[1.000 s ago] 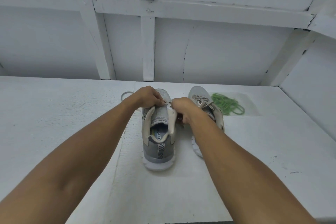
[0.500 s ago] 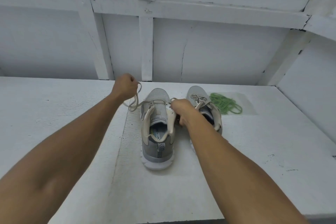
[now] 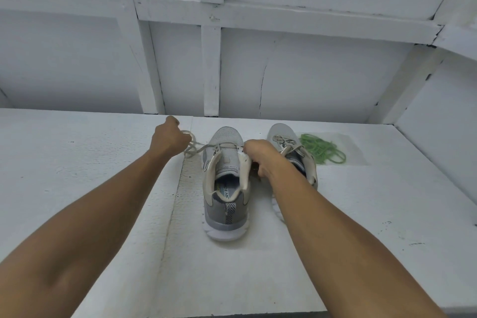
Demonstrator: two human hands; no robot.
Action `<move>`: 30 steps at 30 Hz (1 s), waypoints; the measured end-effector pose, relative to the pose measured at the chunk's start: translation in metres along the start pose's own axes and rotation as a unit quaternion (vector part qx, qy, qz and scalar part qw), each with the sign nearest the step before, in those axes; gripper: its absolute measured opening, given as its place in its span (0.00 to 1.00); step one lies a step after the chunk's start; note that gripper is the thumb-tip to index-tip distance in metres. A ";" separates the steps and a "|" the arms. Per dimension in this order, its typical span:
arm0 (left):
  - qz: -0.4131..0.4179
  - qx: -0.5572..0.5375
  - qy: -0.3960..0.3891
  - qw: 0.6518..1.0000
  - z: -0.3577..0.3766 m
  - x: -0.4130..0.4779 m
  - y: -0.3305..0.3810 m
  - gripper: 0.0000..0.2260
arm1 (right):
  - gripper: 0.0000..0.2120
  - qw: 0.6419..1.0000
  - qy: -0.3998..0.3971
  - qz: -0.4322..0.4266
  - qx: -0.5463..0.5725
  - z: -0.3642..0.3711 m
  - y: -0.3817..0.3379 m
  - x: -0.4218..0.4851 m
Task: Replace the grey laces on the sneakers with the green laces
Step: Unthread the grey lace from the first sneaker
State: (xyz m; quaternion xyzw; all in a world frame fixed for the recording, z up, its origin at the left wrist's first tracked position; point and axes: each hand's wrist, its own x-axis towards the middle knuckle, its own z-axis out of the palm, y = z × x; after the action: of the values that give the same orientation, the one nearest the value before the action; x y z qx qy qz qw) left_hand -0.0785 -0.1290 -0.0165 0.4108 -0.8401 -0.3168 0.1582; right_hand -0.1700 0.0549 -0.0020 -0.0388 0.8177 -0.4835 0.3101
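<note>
Two grey sneakers stand side by side on the white table, heels toward me. The left sneaker has its tongue area open, with a grey lace running from its front eyelets out to the left. My left hand grips that lace in a fist, left of the shoe. My right hand holds the right edge of the left sneaker's collar. The right sneaker is still laced and partly hidden behind my right forearm. A pile of green laces lies right of it.
The white table meets a white panelled wall at the back and a side wall on the right. A seam runs down the tabletop just left of the shoes.
My left hand has pulled away from the shoe to the left and farther back, drawing the grey lace out through the eyelets. My right hand has stayed on the shoe.
</note>
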 end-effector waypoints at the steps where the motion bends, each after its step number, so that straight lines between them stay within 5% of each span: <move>1: -0.005 -0.004 -0.004 1.000 0.000 -0.002 0.001 0.20 | 0.10 1.000 -0.005 0.005 0.003 -0.002 -0.001 -0.002; 5: 0.056 -0.032 -0.068 0.996 0.004 -0.012 0.019 0.11 | 0.05 0.994 -0.001 -0.067 -0.081 -0.005 -0.013 0.005; 9: 0.038 0.013 -0.165 0.985 0.014 -0.026 0.041 0.15 | 0.11 0.939 0.040 -0.217 -0.265 -0.014 -0.022 0.013; 14: -0.004 0.003 -0.155 0.988 0.020 -0.031 0.044 0.12 | 0.10 0.886 -0.013 -0.261 -0.383 -0.020 -0.019 0.023; 21: -0.058 -0.159 -0.166 0.971 0.019 -0.029 0.029 0.07 | 0.08 0.862 0.012 -0.300 -0.408 -0.012 -0.013 0.032; 26: -0.045 -0.178 -0.168 0.968 0.021 -0.030 0.024 0.07 | 0.15 0.807 0.142 -0.324 -0.473 -0.042 -0.035 0.028; 30: -0.046 -0.191 -0.171 0.966 0.023 -0.027 0.023 0.08 | 0.16 0.815 0.248 -0.310 -0.423 -0.088 -0.070 0.028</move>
State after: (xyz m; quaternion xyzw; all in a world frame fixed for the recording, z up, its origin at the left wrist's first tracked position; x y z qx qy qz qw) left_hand -0.0870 -0.0877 -0.0187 0.3506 -0.7588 -0.5439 0.0736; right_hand -0.2571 0.0756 0.0717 -0.2964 0.9354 -0.1537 -0.1162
